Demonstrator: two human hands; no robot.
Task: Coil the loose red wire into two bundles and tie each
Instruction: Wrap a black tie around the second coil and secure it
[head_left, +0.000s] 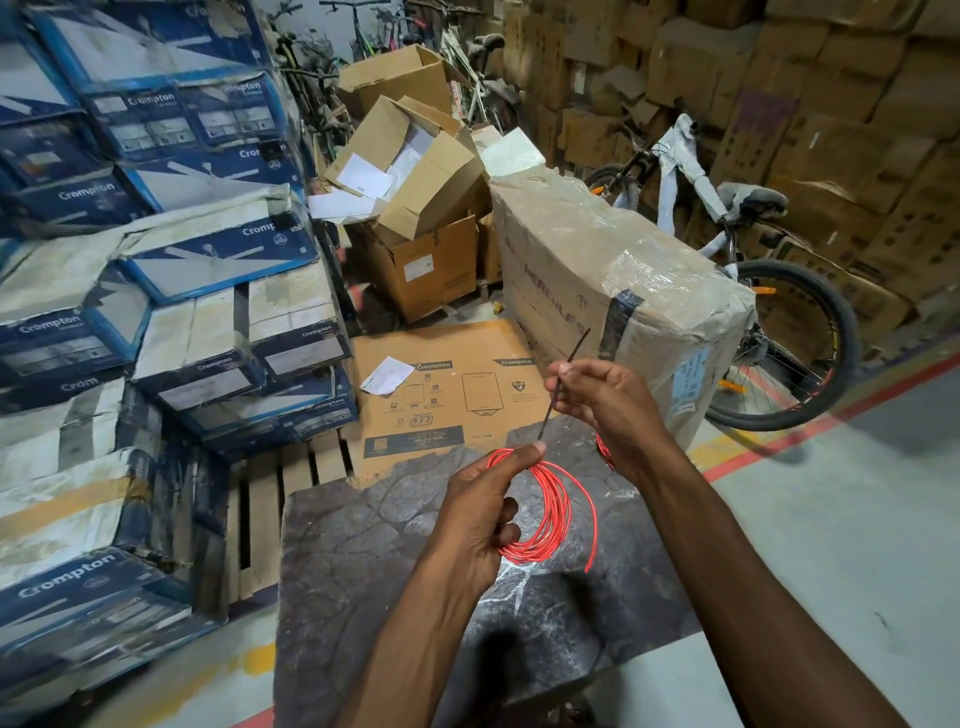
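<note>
Above the dark desk (363, 551), the left hand (483, 514) pinches the top of the red wire coil (554, 506), likely light and springy, so best gripped where its loops bunch, while the right hand (608, 400) pinches a thin, stiff-looking dark tie (549, 413) just beyond it.
</note>
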